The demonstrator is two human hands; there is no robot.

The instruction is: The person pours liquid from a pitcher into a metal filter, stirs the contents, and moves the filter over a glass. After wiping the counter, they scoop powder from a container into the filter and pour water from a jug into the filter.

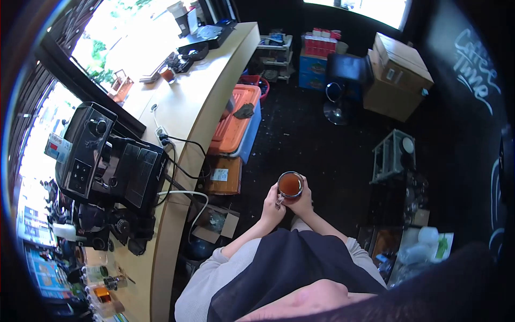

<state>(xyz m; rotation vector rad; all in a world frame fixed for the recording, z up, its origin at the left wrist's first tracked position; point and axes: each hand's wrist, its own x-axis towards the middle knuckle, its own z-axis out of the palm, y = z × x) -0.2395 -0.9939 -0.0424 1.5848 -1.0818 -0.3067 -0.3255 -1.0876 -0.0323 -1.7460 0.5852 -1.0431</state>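
Note:
A glass mug (290, 185) of reddish-brown liquid is held upright in front of my body, over the dark floor. My left hand (273, 207) is closed at its left side, near the handle. My right hand (302, 203) wraps the lower right side of the mug. Both forearms reach forward from light sleeves, past a dark apron (295, 263). The undersides of the fingers are partly hidden by the mug and the hands themselves.
A long wooden counter (185, 129) on the left carries a black espresso machine (107, 155) and cables. Below it are an orange-lidded bin (236, 121) and an open cardboard box (217, 222). A stool (337, 110), stacked cartons (397, 80) and a small rack (394, 155) stand ahead and right.

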